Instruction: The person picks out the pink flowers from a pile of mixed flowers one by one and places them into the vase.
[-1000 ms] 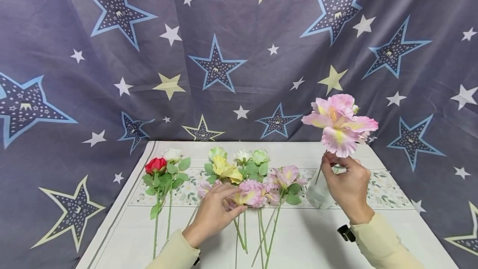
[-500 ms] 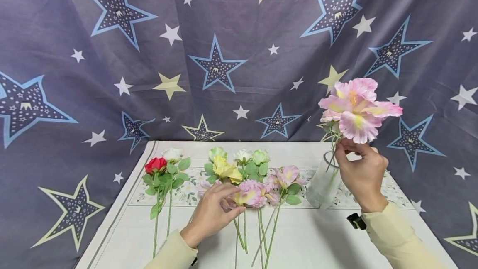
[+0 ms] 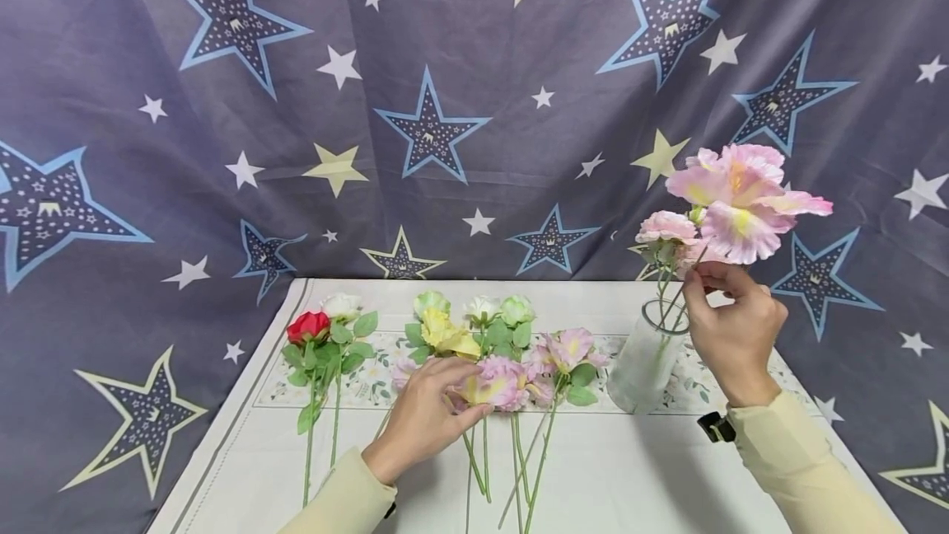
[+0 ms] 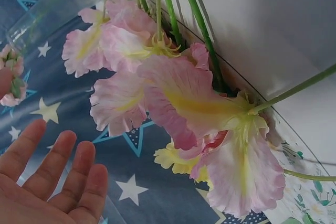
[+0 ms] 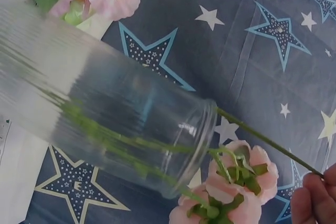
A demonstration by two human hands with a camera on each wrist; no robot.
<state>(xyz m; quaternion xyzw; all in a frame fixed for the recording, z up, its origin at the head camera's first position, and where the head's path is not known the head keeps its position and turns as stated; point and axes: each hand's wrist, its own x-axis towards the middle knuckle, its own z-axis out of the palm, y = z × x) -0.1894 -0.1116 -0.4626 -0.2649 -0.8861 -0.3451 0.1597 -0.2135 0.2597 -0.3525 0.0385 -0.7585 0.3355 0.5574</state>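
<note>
My right hand pinches the thin stem of a large pink-and-yellow artificial flower near its bloom, above a clear glass vase. In the right wrist view, that stem runs from my fingertips to the vase's rim; whether its end is inside, I cannot tell. Pale pink roses stand in the vase, their stems visible through the glass. On the table, my left hand lies beside similar pink-and-yellow flowers. The left wrist view shows its fingers loosely extended, holding nothing.
A red rose and a white rose lie at the table's left. Yellow and pale green flowers lie mid-table, stems toward me. Behind the white table hangs a star-patterned cloth.
My right hand has moved right and up with the pink-and-yellow flower, from in front of the vase to beside its mouth, uncovering the pink roses. My left hand has stayed nearly still.
</note>
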